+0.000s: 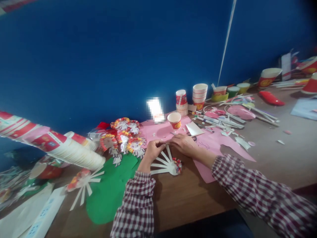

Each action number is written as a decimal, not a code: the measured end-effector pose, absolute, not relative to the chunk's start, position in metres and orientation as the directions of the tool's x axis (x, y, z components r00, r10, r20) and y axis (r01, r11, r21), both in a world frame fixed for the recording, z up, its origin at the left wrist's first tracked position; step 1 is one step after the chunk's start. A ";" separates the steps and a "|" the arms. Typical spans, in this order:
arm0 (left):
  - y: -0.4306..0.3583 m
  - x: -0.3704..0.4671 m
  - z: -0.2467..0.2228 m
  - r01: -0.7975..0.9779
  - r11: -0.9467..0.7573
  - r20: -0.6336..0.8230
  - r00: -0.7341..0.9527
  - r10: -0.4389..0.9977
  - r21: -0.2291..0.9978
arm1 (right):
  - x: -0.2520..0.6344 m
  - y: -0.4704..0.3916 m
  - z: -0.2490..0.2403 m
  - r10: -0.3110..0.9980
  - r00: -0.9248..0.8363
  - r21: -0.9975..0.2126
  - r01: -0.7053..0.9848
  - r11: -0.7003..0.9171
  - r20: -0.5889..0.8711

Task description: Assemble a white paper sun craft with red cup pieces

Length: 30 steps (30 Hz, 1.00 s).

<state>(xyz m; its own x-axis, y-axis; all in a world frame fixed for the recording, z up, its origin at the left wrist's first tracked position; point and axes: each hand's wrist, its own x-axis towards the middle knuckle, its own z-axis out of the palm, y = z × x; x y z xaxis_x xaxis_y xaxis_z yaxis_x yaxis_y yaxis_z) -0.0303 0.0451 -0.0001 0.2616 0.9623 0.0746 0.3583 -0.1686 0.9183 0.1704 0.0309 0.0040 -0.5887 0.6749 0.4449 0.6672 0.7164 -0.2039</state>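
My left hand (pixel 154 150) and my right hand (pixel 184 144) meet over the table, fingertips close together in a pinch. Just below them is a cut paper cup (pixel 172 168), its wall slit into white strips spread like a fan, with red printed paper at its right side. The top strip runs up to my fingertips, which appear to grip its end; my fingers partly hide this spot. Behind my hands stands a red and white paper cup (pixel 174 120), and beyond my right fingers lies a folded white card (pixel 195 129).
Pink paper (pixel 210 165) lies beneath and right of my right arm, green paper (pixel 111 191) left of my left arm. A long stack of cups (pixel 74 148) leans in from the left. Paper cutouts (pixel 123 138) are heaped beyond; pens (pixel 223 121) and a red stapler-like object (pixel 271 98) lie right.
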 end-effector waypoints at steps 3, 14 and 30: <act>0.044 -0.029 0.001 0.369 -0.203 0.104 0.271 0.957 0.907 | 0.170 0.031 0.005 0.673 -0.586 -0.207 0.665 0.717 0.450; 0.042 -0.027 0.004 0.392 -0.193 0.081 0.286 0.955 0.899 | 0.170 0.031 0.002 0.694 -0.567 -0.278 0.649 0.708 0.444; 0.042 -0.026 0.003 0.385 -0.182 0.061 0.305 0.950 0.905 | 0.170 0.031 0.002 0.705 -0.568 -0.277 0.660 0.699 0.424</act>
<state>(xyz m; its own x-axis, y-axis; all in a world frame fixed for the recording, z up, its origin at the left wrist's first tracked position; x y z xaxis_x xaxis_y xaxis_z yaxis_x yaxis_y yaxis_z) -0.0261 0.0423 0.0032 0.3053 0.9503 0.0612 0.3853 -0.1821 0.9047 0.1698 0.0314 0.0023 -0.5684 0.7050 0.4242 0.6599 0.6985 -0.2766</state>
